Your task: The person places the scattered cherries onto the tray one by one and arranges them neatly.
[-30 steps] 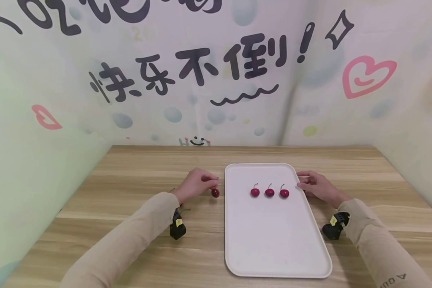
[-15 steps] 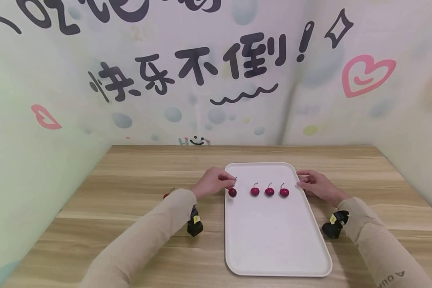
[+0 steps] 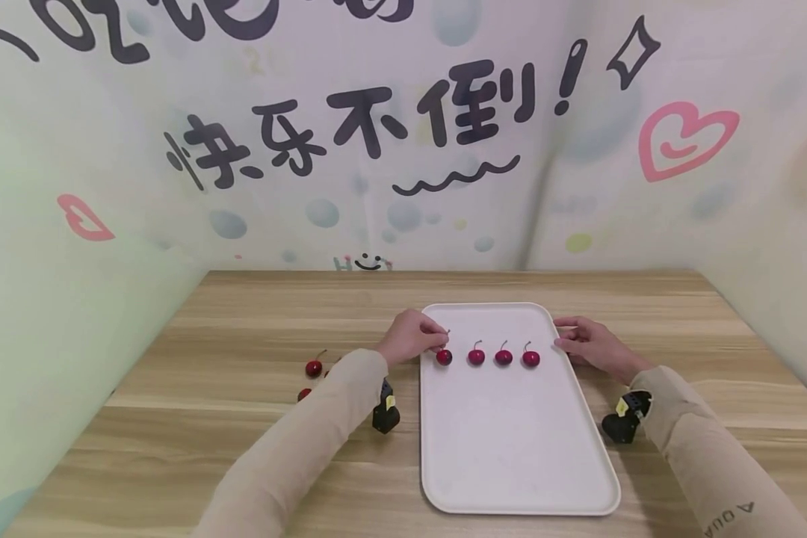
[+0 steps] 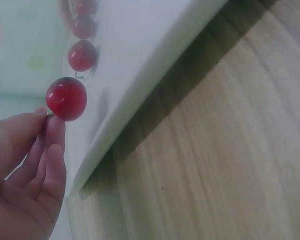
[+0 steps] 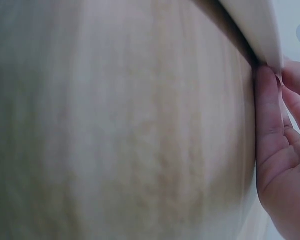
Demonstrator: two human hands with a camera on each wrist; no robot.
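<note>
My left hand [image 3: 413,334] pinches a red cherry [image 3: 444,357] by its stem over the left side of the white tray [image 3: 511,448]. In the left wrist view the thumb and index fingertips meet at the stem, and the cherry [image 4: 66,99] points away from the hand. On the tray, in line with it, lie three more cherries with stems up: a near one [image 3: 476,357], a middle one [image 3: 504,357] and a right one [image 3: 530,359]. My right hand [image 3: 598,347] holds the tray's right rim near its far corner, thumb and fingers at the edge [image 5: 265,30].
Left of the tray, several loose cherries [image 3: 314,368] lie on the wooden table [image 3: 242,321], partly hidden by the left sleeve [image 3: 309,433]. A patterned wall [image 3: 376,224] rises behind the table's far edge.
My left hand has carried the cherry rightward from the table to over the tray, beside the row. Loose cherries show from behind the left sleeve. The right hand and tray have stayed put.
</note>
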